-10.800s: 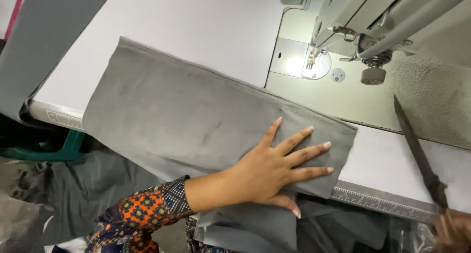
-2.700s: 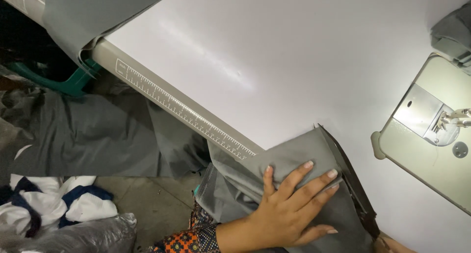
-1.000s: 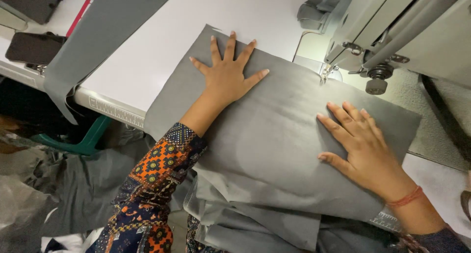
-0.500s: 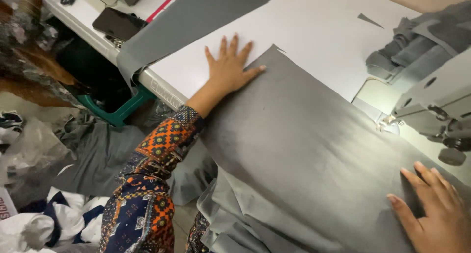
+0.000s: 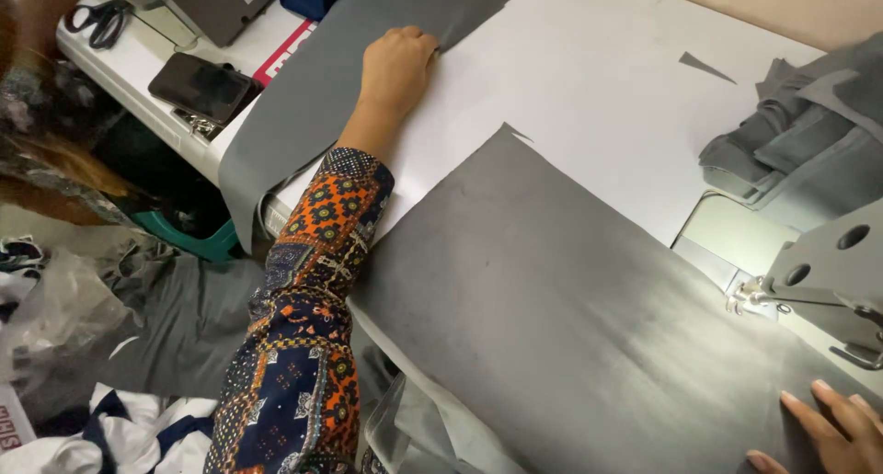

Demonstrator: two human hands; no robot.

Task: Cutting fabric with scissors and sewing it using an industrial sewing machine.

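White surface (image 5: 589, 79) carries the big grey fabric panel (image 5: 570, 327) by the sewing machine (image 5: 828, 272); right hand (image 5: 832, 433) flat on its corner, fingers apart. Left hand (image 5: 397, 65), fingers curled, pinches second grey fabric piece (image 5: 322, 97) at its edge. Light, limp; judge edge grip best.

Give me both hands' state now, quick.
Left hand: closed, fingers curled on the edge of the far grey fabric piece.
Right hand: open, fingers flat on the near grey fabric panel; partly out of frame.
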